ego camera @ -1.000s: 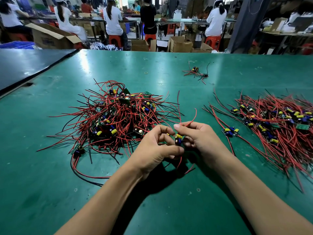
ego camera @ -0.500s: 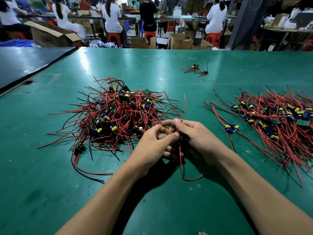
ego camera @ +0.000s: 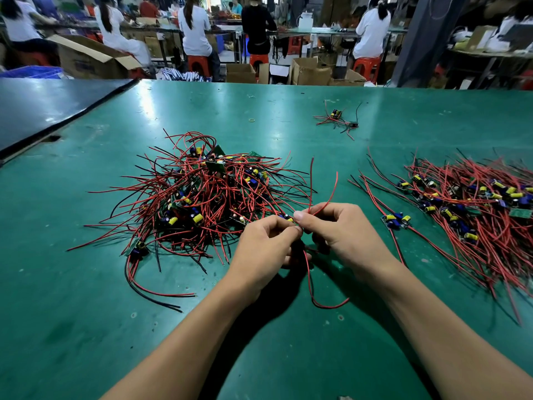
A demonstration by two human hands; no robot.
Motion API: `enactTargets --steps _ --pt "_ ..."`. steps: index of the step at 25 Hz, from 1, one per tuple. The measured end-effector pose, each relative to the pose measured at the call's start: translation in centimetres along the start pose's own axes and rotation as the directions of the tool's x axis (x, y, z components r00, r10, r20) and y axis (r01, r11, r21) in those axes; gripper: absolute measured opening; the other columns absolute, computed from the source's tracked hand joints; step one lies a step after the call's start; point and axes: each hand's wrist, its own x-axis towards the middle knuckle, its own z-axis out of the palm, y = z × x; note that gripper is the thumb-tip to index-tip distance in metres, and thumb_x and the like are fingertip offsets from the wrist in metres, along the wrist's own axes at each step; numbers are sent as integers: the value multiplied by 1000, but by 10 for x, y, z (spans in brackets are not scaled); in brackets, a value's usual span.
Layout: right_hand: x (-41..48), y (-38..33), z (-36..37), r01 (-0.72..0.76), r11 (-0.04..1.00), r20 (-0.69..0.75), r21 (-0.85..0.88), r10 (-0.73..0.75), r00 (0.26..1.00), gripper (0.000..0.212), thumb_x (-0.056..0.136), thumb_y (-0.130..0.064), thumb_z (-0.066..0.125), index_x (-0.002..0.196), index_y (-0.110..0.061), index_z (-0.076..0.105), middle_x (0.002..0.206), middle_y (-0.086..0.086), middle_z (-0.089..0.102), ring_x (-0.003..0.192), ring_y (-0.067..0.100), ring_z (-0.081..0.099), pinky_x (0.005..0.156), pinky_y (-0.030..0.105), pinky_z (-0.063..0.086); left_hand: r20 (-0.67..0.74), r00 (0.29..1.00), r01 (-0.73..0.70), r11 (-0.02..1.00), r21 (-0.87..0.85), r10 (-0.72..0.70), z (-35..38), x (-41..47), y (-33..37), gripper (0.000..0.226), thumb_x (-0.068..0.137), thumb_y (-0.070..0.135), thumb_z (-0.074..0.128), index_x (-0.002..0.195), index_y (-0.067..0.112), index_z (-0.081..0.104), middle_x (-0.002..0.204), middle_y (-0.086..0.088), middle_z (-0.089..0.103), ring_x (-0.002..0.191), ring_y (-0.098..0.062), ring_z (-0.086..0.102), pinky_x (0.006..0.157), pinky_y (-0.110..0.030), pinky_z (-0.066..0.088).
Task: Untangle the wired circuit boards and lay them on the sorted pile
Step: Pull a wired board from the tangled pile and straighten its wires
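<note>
A tangled heap of small circuit boards with red and black wires lies at centre left on the green table. The sorted pile spreads out at the right, its wires lying roughly parallel. My left hand and my right hand meet just in front of the heap, fingers curled. Both pinch one wired board, which is almost hidden between them. Two of its red wires rise above my right thumb. Another red wire loops down onto the table below my hands.
One small wired board lies alone farther back on the table. A dark table adjoins at the left. Beyond the far edge are cardboard boxes, red stools and seated people at benches.
The camera view has shifted slightly. The board that showed between my fingers is now hidden in my hands. Its red wire has dropped into a loop on the table.
</note>
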Motion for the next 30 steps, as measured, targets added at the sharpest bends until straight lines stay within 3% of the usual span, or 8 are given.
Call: enactTargets --steps 2,6,9,14,17,20,26,30 --pt "-1 0 1 -39 999 -8 18 39 999 24 87 -31 76 78 -9 74 61 1 61 49 10 44 46 19 37 -12 1000 -17 1000 7 17 0 0 -1 17 94 7 61 95 -10 59 78 -21 60 69 -37 69 70 -50 59" --pt "-2 -2 3 -51 998 -54 -41 48 997 32 91 -37 71 72 -12 73 58 -1 61 45 9 47 42 18 37 -1 1000 -26 1000 7 26 -2 1 -3 15 93 7 62 95 -7 59 77 -18 60 65 -32 68 67 -45 60" --pt "-1 -3 4 -26 992 9 125 25 1000 28 96 -33 64 83 -12 77 62 8 51 45 12 39 43 20 34 99 995 15 1000 -8 -14 -5 3 0 6 91 4 62 85 5 63 77 -17 63 65 -32 66 68 -46 58" --pt "-1 -5 5 -254 841 247 478 149 957 23 88 -33 64 90 -15 78 58 0 57 44 10 52 43 19 45 225 973 38 999 23 -42 -10 3 1 11 90 2 62 85 3 72 81 -18 68 73 -30 59 71 -36 57" --pt "3 0 6 -219 847 177 484 150 973 23 78 -30 71 94 -14 77 63 4 46 43 8 41 40 18 37 236 971 43 999 20 -46 -11 2 3 16 90 1 61 79 5 72 80 -20 72 67 -30 68 60 -32 59" --pt "4 5 6 -199 814 119 546 160 980 22 72 -27 79 88 -15 70 67 6 51 44 8 44 40 19 40 267 960 101 994 -47 -85 -14 1 7 20 89 -3 60 76 5 71 76 -21 70 57 -27 69 43 -19 49" --pt "4 13 1 -207 847 174 489 138 975 24 67 -31 89 78 -24 69 69 1 60 52 12 52 47 25 50 233 969 92 994 -59 -76 -13 1 5 16 91 4 62 80 6 73 78 -22 71 60 -27 69 52 -24 56" --pt "1 13 -3 -274 861 326 428 135 936 29 69 -27 88 91 -18 73 82 8 64 59 17 54 53 27 52 219 975 52 999 -12 -48 -12 1 4 15 92 0 57 83 3 69 70 -17 69 54 -24 66 50 -23 54"
